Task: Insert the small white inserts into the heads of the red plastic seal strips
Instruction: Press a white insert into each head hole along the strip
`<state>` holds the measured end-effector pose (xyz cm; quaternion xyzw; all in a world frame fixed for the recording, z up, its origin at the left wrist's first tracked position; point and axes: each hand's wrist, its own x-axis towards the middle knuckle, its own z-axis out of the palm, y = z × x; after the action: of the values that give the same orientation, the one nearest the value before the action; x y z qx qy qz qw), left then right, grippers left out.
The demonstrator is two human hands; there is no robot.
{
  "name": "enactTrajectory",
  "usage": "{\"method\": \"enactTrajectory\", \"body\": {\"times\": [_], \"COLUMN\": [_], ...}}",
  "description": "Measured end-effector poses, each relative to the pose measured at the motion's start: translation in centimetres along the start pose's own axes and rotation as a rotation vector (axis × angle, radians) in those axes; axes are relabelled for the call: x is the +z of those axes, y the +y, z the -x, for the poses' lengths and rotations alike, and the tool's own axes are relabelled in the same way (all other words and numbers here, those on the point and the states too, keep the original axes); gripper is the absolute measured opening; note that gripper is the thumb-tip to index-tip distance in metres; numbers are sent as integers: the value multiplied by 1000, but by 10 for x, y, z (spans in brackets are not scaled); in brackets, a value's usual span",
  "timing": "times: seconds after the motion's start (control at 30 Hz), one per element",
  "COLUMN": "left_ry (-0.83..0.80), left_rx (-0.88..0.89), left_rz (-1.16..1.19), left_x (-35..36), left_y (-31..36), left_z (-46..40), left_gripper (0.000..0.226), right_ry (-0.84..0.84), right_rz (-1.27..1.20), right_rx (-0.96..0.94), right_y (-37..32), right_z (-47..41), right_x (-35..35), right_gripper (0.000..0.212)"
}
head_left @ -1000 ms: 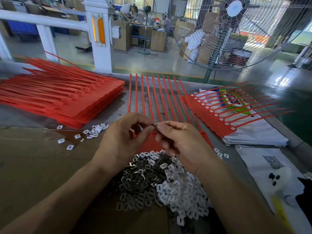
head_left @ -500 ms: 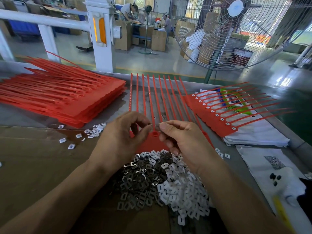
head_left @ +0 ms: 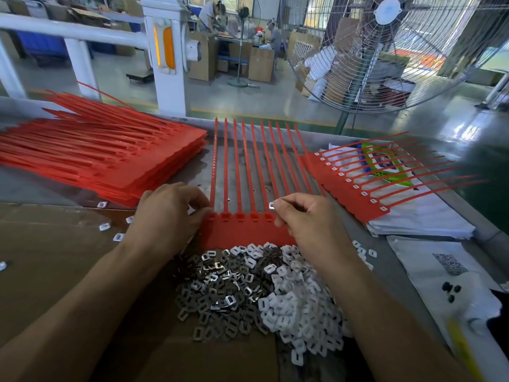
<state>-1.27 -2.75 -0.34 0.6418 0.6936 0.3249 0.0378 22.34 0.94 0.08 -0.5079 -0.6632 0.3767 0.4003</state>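
A red comb of seal strips lies flat in front of me, its tails pointing away and its open heads in a row. My left hand pinches the comb's left end at the first head. My right hand pinches a small white insert just above the heads on the right side. Below the comb lies a heap of metal clips and white inserts.
A thick stack of red seal combs lies at the left. Another comb with white inserts in its heads rests on printed bags at the right. Loose inserts dot the cardboard sheet. A large fan stands beyond the table edge.
My hands have parted: the left moved to the comb's left end, the right carried the insert down toward the heads on the right.
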Motion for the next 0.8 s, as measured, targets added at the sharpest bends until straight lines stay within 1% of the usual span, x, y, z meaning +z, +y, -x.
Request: {"method": "enactTrajectory", "body": {"times": [0.23,0.47,0.63,0.73,0.8], "left_ry": [-31,-11,-18,21,55], "left_rx": [-10,-18,-26,-27,-15], "left_rz": [-34,-66,-47,-7,64], "left_x": [1,4,4,4,6], "left_y": [1,-1,-1,-1,1], "left_z": [0,0,0,0,0], "left_gripper": [2,3,6,7,8], "right_ry": [-27,-53,-66,-71,-77], "right_rz": [30,43,62,48,18], "right_rx": [-4,-18,-17,-14,-8], "right_y": [0,0,0,-1,-2], "right_z": [0,1,1,2,2], "right_x": [2,5,5,5,5], "right_gripper": [18,19,16,14,13]}}
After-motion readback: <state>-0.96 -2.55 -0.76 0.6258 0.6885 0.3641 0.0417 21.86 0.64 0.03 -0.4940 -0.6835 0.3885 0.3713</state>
